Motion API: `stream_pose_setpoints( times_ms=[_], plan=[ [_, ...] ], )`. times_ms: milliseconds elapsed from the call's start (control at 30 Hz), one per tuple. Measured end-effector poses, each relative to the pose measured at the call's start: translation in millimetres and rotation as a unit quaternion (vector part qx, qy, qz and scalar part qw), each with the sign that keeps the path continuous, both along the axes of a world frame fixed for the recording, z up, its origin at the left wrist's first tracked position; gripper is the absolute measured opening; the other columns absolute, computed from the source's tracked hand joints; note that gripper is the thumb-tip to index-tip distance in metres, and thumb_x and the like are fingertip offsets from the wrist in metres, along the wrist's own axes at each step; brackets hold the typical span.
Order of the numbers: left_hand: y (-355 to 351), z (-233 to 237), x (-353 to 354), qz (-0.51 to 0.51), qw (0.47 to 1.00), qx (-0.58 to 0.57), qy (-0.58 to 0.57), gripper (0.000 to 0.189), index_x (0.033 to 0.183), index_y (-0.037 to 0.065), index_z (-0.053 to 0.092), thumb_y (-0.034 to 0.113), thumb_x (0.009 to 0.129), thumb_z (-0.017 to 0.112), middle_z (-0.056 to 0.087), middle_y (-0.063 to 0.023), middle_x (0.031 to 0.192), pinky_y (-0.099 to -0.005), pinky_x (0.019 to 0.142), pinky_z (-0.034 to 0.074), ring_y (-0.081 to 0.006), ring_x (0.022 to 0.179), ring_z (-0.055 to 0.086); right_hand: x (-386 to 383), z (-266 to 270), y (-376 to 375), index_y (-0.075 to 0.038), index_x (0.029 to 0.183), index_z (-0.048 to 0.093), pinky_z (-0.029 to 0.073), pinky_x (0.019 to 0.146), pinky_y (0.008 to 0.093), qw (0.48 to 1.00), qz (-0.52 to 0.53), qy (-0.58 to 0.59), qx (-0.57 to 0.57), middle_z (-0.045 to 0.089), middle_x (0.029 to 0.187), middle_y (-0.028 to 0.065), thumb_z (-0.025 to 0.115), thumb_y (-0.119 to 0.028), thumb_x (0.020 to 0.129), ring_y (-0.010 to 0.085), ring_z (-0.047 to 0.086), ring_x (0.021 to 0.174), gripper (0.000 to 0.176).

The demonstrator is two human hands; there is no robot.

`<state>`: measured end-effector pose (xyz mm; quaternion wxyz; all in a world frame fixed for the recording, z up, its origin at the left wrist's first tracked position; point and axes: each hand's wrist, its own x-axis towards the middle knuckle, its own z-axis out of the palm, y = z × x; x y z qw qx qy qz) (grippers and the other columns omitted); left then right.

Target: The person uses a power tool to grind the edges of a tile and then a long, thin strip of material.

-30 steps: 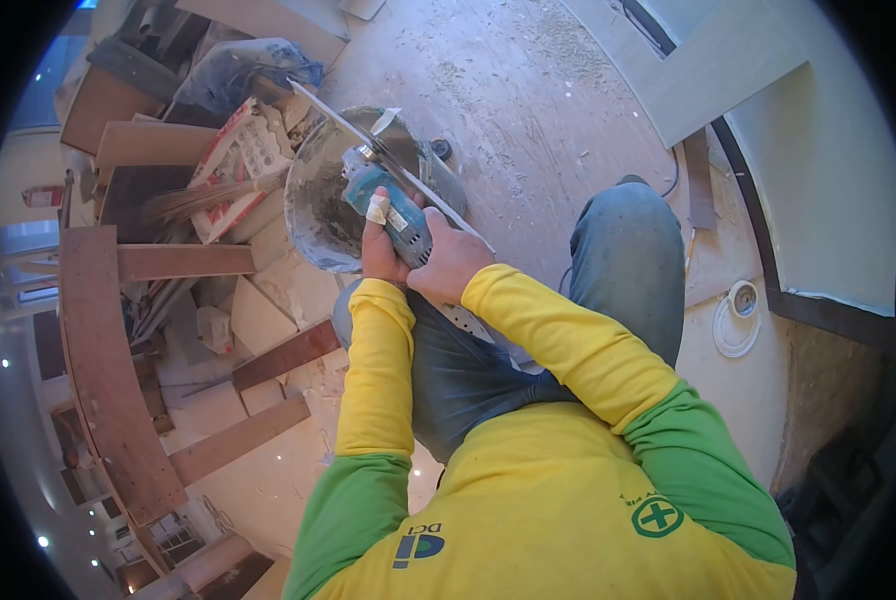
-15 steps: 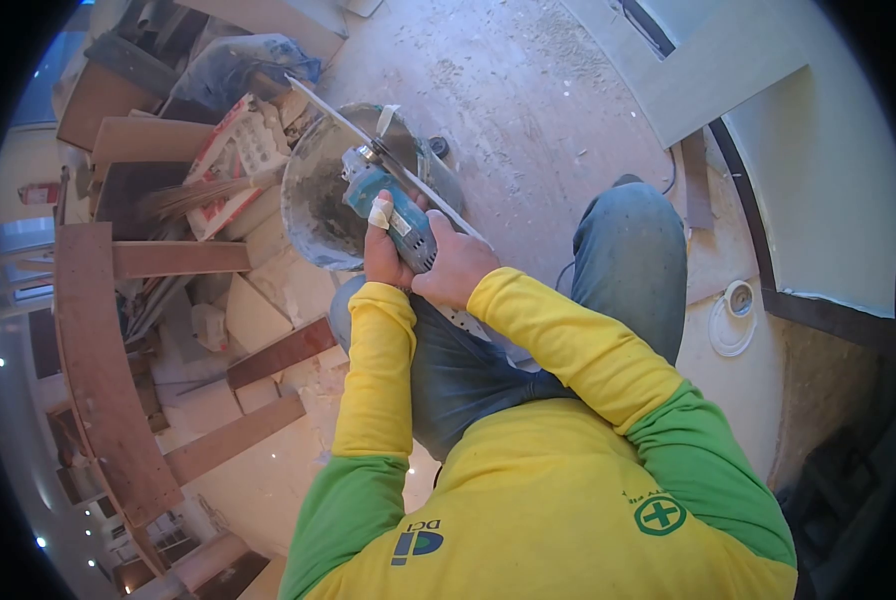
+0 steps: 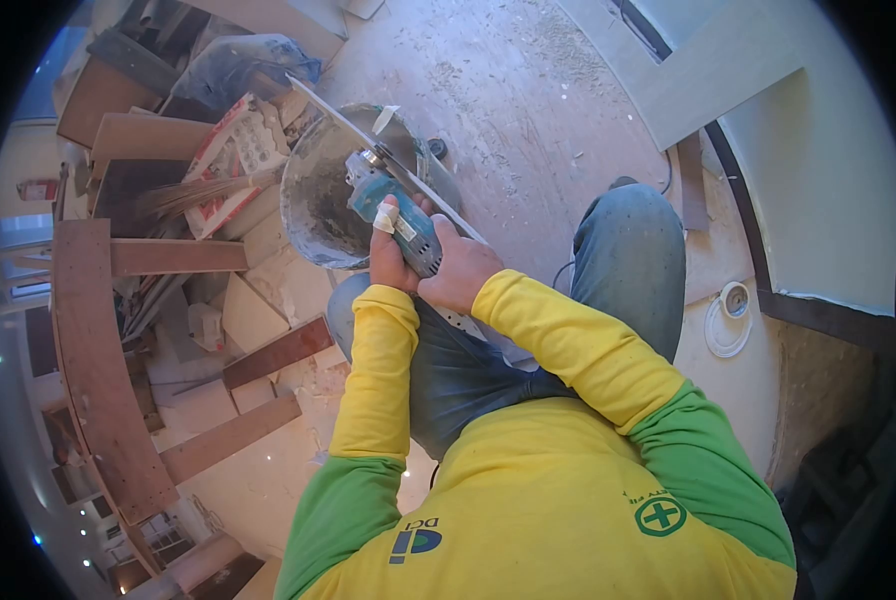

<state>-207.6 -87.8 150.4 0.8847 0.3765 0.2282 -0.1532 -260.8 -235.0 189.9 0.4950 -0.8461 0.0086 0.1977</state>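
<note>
A teal angle grinder (image 3: 373, 192) is held over a round, dirty bucket (image 3: 313, 215). Its head lies against a long, thin pale strip (image 3: 433, 192) that runs diagonally across the bucket's opening. My left hand (image 3: 392, 255) is wrapped round the grinder's body from the left, with white tape on one finger. On the right, my right hand (image 3: 460, 268) grips the rear of the grinder's body, close to the strip's lower end. Some fingers of both hands are hidden behind the tool.
Brown boards (image 3: 103, 350) and a red-and-white box (image 3: 236, 165) lie at the left. A clear plastic bag (image 3: 248, 68) is at the upper left. Large pale panels (image 3: 718, 80) stand at the right, near a coil of white tape or cable (image 3: 730, 325). Debris litters the floor (image 3: 528, 120).
Both hands and the grinder have shifted very slightly right and down relative to the bucket. The grip looks the same.
</note>
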Motion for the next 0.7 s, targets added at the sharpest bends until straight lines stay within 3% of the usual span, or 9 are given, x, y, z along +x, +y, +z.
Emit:
stream_pose_setpoints(
  times_ms=[700],
  plan=[
    [-10.8,1.4,-12.9,0.024,1.000,0.006,-0.002,0.050,0.127,0.003,0.059,0.036,0.093,0.076,0.071,-0.0109,0.113,-0.0418,0.096,0.057,-0.0242,0.106,0.069,-8.1,-1.4,-9.1,-0.004,0.150,0.033,0.051,0.099,0.0510,1.000,0.008,0.009,-0.001,0.066,0.120,0.0338,0.076,-0.037,0.071,0.0497,0.064,0.113,0.095]
  ],
)
